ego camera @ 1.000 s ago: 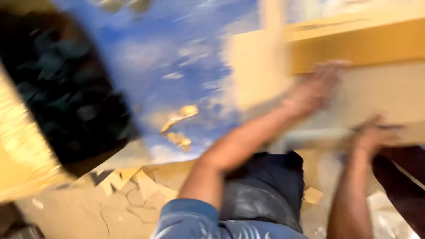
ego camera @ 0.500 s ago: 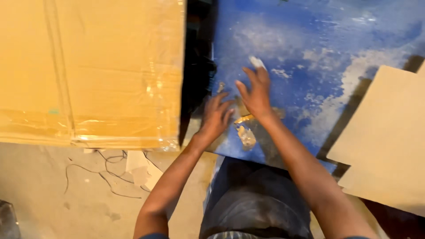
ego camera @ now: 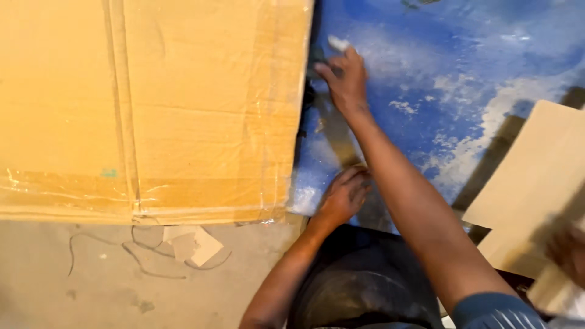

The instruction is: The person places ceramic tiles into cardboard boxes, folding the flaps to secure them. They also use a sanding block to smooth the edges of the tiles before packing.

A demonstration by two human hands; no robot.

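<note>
**Two hands on a dusty blue sheet, much of it hard to read**

We see our right hand (ego camera: 345, 76) stretched far out over the blue sheet (ego camera: 439, 73), close to the edge of the big cardboard box (ego camera: 152, 103). Its fingers are curled around something dark, but the thing is mostly covered by the hand and blurred, so we cannot tell what it is. A small white scrap (ego camera: 338, 42) shows just past the fingertips; whether it is touched we cannot tell.

Our left hand (ego camera: 345, 195) rests at the near edge of the blue sheet, fingers bent under, knuckles up. Whether it holds anything is hidden from us.

The box fills the left of the view and is cut off at the top and left. The tan boards (ego camera: 536, 176) at the right run out of view, and a blurred shape sits over their lower corner. Paper scraps (ego camera: 192, 244) and a thin wire (ego camera: 97, 244) lie on the concrete floor (ego camera: 91, 292) below the box.
</note>
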